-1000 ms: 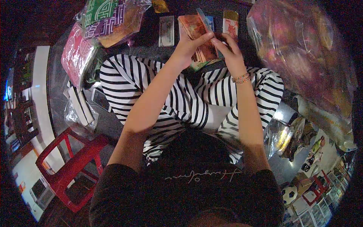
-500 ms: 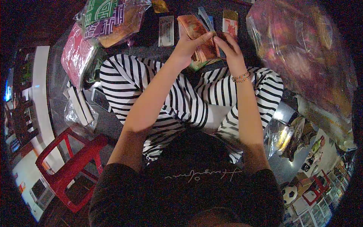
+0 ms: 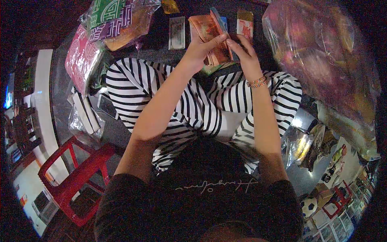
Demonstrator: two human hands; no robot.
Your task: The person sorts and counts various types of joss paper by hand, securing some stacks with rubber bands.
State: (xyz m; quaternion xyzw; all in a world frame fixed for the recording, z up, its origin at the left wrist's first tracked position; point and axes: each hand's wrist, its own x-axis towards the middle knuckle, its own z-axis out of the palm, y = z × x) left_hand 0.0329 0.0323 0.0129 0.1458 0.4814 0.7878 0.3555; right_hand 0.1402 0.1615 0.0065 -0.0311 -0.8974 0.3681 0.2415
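Observation:
My left hand (image 3: pixel 196 53) is wrapped round a thick stack of orange paper notes (image 3: pixel 206 30), its thumb laid across the face. My right hand (image 3: pixel 246 53) pinches the stack's right edge, where a bluish note (image 3: pixel 218 19) stands up tilted. Greenish paper (image 3: pixel 217 68) shows below the stack, partly hidden. To the left lies a grey printed bundle of notes (image 3: pixel 177 33); beyond my right hand is a red and white bundle (image 3: pixel 244 27) with a gold end. My fingertips are partly hidden behind the paper.
Left are a green and purple patterned packet (image 3: pixel 109 18) and a pink packet (image 3: pixel 83 56) in plastic. A large clear plastic bag (image 3: pixel 318 52) of pinkish contents lies right. A phone (image 3: pixel 107 106), a red stool (image 3: pixel 76 173) and a football (image 3: pixel 309 205) are nearer me.
The bluish note at the stack's right edge has swung and now lies closer against the orange notes. My right fingers have shifted slightly; my left hand keeps its hold.

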